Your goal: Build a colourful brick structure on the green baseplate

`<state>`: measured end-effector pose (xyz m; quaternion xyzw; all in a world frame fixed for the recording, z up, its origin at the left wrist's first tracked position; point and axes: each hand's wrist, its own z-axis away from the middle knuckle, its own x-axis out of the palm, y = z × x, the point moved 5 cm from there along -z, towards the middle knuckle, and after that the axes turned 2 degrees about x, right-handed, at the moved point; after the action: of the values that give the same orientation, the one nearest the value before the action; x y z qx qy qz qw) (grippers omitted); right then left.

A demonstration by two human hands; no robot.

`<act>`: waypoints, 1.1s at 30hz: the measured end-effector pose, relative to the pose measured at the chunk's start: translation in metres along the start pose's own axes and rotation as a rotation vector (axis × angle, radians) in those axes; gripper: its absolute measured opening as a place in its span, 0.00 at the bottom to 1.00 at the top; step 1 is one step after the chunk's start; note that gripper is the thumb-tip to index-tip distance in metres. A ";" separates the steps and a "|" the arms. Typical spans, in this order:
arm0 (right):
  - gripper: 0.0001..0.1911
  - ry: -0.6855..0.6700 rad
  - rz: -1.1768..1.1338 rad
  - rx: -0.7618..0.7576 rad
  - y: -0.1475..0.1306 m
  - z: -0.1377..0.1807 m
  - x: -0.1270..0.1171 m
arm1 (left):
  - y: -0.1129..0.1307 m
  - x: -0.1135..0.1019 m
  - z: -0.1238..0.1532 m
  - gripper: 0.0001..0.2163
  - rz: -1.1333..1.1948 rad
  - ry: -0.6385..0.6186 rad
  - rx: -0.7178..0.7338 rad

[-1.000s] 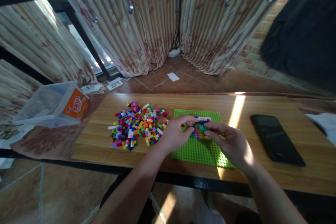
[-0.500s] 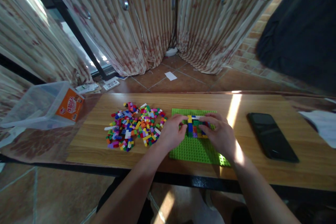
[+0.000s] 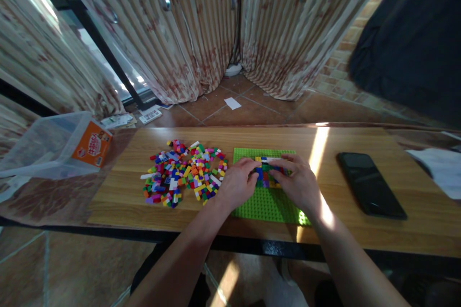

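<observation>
A green studded baseplate (image 3: pixel 268 206) lies on the table. On its upper part stands a small structure of toy building bricks (image 3: pixel 265 176), in blue, green, yellow, white and other colours. My left hand (image 3: pixel 237 182) is at the structure's left side, its fingers curled against the blue and yellow bricks. From the right, my right hand (image 3: pixel 298 182) bends over the structure, thumb low and fingers along the white bricks at its back edge. Both hands grip the structure, and the fingers hide much of its right side.
A spread pile of loose coloured bricks (image 3: pixel 173 172) lies left of the baseplate on the wooden table (image 3: pixel 122 172). A black phone (image 3: pixel 370 184) rests to the right, with white paper (image 3: pixel 437 170) beyond it. A clear plastic bin (image 3: pixel 54 144) stands at the far left.
My left fingers have moved slightly in over the left bricks of the structure, closing the gap by the thumb. The right hand keeps nearly the same grip. The view has shifted slightly.
</observation>
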<state>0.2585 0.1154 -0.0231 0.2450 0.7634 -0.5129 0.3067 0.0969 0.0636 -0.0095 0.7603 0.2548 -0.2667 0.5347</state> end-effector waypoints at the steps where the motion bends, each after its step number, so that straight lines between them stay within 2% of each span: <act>1: 0.12 -0.006 0.004 0.013 0.000 0.000 0.000 | 0.001 0.000 0.000 0.13 -0.010 0.000 0.005; 13: 0.12 -0.066 -0.017 0.076 0.001 0.000 0.002 | 0.012 0.014 0.009 0.16 -0.353 -0.081 -0.016; 23: 0.12 -0.014 0.038 0.069 -0.002 0.002 0.005 | 0.023 0.022 0.007 0.13 -0.523 -0.129 -0.066; 28: 0.11 -0.033 -0.075 0.074 0.002 0.000 0.002 | 0.023 0.026 0.009 0.13 -0.532 -0.100 -0.054; 33: 0.18 0.009 -0.338 0.267 0.014 -0.002 -0.009 | 0.023 0.025 0.012 0.15 -0.527 -0.052 -0.031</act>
<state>0.2742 0.1219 -0.0251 0.1542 0.7204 -0.6525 0.1777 0.1289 0.0480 -0.0141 0.6524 0.4339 -0.4125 0.4647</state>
